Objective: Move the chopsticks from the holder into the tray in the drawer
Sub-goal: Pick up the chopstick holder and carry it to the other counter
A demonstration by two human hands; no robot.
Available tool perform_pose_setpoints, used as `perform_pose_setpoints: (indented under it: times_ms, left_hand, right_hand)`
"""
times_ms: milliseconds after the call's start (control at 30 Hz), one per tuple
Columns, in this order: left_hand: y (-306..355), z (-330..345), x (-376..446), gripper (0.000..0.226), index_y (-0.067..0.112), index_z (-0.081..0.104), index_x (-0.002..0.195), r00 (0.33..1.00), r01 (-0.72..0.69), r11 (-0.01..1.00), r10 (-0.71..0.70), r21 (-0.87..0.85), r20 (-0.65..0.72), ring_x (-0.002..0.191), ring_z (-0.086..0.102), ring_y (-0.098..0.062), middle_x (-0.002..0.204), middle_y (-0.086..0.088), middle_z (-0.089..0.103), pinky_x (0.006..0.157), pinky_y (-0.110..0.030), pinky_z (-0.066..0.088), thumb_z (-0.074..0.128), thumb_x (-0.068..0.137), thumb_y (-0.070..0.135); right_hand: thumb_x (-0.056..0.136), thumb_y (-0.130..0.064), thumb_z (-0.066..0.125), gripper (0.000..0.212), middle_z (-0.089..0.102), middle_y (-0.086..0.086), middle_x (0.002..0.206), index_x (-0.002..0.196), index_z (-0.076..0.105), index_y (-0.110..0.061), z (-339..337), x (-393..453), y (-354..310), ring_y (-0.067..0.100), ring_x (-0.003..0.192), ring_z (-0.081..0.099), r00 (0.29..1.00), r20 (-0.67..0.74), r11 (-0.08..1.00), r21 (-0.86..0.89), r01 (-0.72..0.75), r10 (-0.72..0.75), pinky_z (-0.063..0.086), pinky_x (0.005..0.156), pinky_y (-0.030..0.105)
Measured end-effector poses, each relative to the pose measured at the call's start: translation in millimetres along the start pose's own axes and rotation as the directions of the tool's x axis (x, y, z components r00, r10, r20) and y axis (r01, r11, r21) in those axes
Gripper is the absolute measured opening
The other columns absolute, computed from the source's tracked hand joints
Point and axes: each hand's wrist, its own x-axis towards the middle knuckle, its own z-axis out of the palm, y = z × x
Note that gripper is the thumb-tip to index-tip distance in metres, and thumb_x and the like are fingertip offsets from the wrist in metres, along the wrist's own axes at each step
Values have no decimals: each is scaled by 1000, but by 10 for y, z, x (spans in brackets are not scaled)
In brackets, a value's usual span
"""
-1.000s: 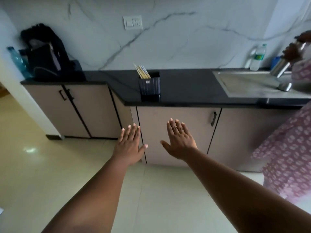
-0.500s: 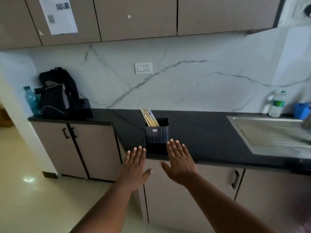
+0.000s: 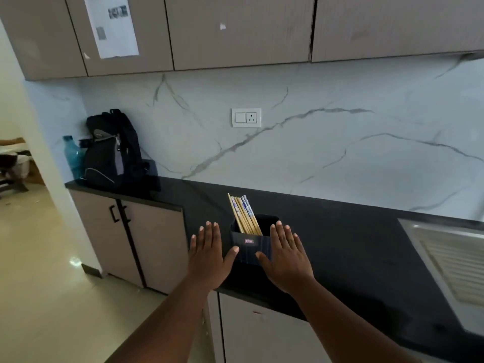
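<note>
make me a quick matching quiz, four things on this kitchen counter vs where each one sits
Things:
1. chopsticks
2. backpack
3. blue bottle
4. sink

Places:
A. far right of the counter
B. at the counter's left end, beside the backpack
C. standing in the dark holder
D. against the wall, left part of the counter

Pairs: 1-C, 2-D, 3-B, 4-A

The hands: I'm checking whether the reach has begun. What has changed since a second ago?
Both hands have come up and forward: the left hand and right hand now flank the holder, flat and holding nothing. The chopsticks stay in the holder, which has not moved on the counter.
</note>
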Motion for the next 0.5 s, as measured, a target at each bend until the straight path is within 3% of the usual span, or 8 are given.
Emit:
perform_pose_setpoints:
  times_ms: [100, 233, 367, 500]
  left_hand:
    - [-38, 190, 293, 85, 15, -22, 148, 999, 10, 999, -8, -50, 36, 144, -25, -22, 159, -7, -23, 113, -38, -18, 15, 92, 68]
    - [-105, 339, 791, 86, 15, -20, 149, 999, -10, 992, 15, -125, 38, 144, -24, -19, 159, -6, -23, 111, -36, -20, 10, 89, 70]
    - [-246, 460, 1330, 92, 17, -18, 150, 998, -10, 970, 26, -243, 65, 144, -24, -17, 159, -5, -23, 111, -34, -19, 0, 81, 76]
    - [-340, 753, 1599, 87, 20, -13, 151, 982, 0, 928, 71, -373, 175, 144, -21, -14, 160, -1, -20, 114, -35, -14, 4, 85, 74]
  right_hand:
    - [89, -71, 9, 86, -24, 0, 155, 151, -14, -17, 149, 226, 53, 19, 144, -20, 997, 7, 993, 80, -81, 81, -7, 116, 37]
    - [90, -71, 19, 87, -12, 5, 161, 153, -6, -15, 181, 627, 131, 23, 148, -5, 943, 40, 893, 312, -325, 329, 10, 118, 41]
    - [92, -67, 28, 86, -1, 8, 163, 153, 3, -12, 120, 1075, 140, 26, 149, 7, 838, 150, 619, 608, -497, 525, 22, 115, 47]
    - [95, -61, 29, 77, 17, 12, 160, 153, 12, -14, 268, 1302, 68, 33, 144, 23, 726, 335, 346, 710, -614, 601, 27, 111, 47]
